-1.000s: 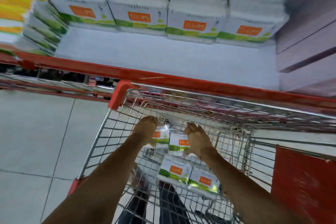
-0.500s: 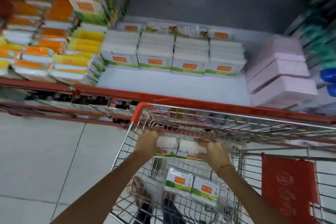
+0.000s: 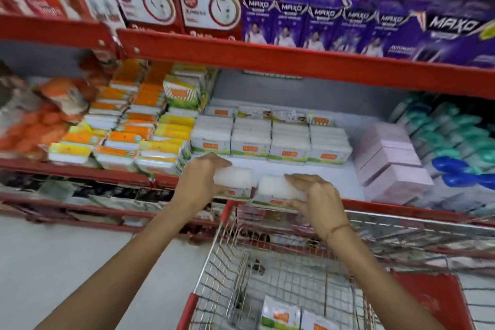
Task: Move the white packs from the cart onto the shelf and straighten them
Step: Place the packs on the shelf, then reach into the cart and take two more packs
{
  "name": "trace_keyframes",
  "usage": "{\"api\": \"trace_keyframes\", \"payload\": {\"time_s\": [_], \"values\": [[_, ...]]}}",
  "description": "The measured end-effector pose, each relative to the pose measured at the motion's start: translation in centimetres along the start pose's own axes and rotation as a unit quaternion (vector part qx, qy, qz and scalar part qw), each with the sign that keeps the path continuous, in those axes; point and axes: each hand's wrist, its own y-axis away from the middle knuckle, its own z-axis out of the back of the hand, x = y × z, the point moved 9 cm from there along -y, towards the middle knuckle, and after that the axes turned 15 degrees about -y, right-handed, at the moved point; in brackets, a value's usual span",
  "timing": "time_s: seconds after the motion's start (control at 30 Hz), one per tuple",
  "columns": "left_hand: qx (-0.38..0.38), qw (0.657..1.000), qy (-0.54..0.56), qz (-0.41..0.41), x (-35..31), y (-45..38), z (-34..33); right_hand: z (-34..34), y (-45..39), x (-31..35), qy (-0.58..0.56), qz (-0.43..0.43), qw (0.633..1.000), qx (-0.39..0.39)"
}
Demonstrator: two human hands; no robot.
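Note:
My left hand [image 3: 201,179] grips one white pack [image 3: 237,179] and my right hand [image 3: 314,197] grips a second white pack [image 3: 273,187]. Both packs hang side by side over the red front edge of the shelf [image 3: 308,169], above the cart's far rim. A row of stacked white packs [image 3: 270,142] with orange labels stands further back on the white shelf floor. Two more white packs [image 3: 281,315] lie in the wire cart [image 3: 222,262] below.
Yellow and orange packs [image 3: 128,128] crowd the shelf to the left. Pink boxes [image 3: 388,161] and green and blue packets [image 3: 455,142] stand to the right. The upper shelf beam [image 3: 294,59] carries purple and red boxes. Grey floor lies at the left.
Both hands have lifted a white pack each out of the cart, up to the shelf edge. The view has tilted upward onto the shelves.

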Motion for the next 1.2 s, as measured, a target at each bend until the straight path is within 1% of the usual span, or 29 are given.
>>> {"api": "trace_keyframes", "payload": {"time_s": [0.1,0.23,0.33,0.43,0.57,0.6,0.67,0.77,0.83,0.9,0.97,1.03,1.07,1.13,1.2], "values": [[-0.017,0.999,-0.029,0.026,2.1,-1.9,0.8,-0.7,-3.0,2.0,0.008,0.011,1.000,-0.016],[-0.020,0.998,-0.024,0.048,4.8,-4.4,0.4,-2.4,-7.1,3.6,0.029,0.015,0.999,-0.014],[0.002,0.999,-0.026,0.045,6.1,-5.7,-0.4,-4.6,-9.1,3.8,0.060,0.002,0.998,0.020],[0.037,0.998,-0.020,0.044,6.2,-5.6,-2.0,-6.1,-9.4,2.8,0.061,-0.021,0.997,0.053],[0.054,0.997,-0.017,0.053,6.8,-5.3,-3.2,-6.7,-9.0,2.1,0.036,-0.034,0.997,0.053],[0.070,0.997,-0.019,0.038,8.1,-6.3,-3.4,-7.7,-9.7,2.5,0.029,-0.048,0.998,0.042],[0.085,0.996,-0.017,0.030,8.3,-6.3,-3.9,-8.0,-9.5,2.6,0.032,-0.052,0.997,0.045],[0.086,0.996,-0.023,0.016,8.0,-6.3,-4.1,-7.9,-9.6,2.2,0.037,-0.044,0.997,0.042],[0.067,0.997,-0.027,-0.002,7.7,-6.1,-3.9,-7.8,-9.2,2.6,0.037,-0.030,0.998,0.036],[0.027,0.999,-0.005,-0.036,6.7,-5.4,-3.4,-7.6,-8.2,2.7,0.018,-0.010,1.000,0.012],[-0.043,0.995,0.023,-0.087,4.7,-3.9,-2.8,-6.9,-6.6,3.0,-0.008,0.044,0.998,-0.051],[-0.113,0.984,0.032,-0.136,2.2,-2.3,-2.9,-6.2,-4.2,2.8,-0.020,0.100,0.987,-0.121],[-0.139,0.978,0.036,-0.154,1.1,-1.6,-3.4,-6.0,-3.1,2.4,-0.022,0.118,0.982,-0.144],[-0.140,0.973,0.043,-0.176,-1.2,-0.7,-5.1,-6.4,-1.4,0.4,-0.029,0.121,0.981,-0.149],[-0.107,0.972,0.048,-0.201,-3.5,0.0,-7.9,-7.3,0.0,-2.7,-0.036,0.101,0.987,-0.124]]}}
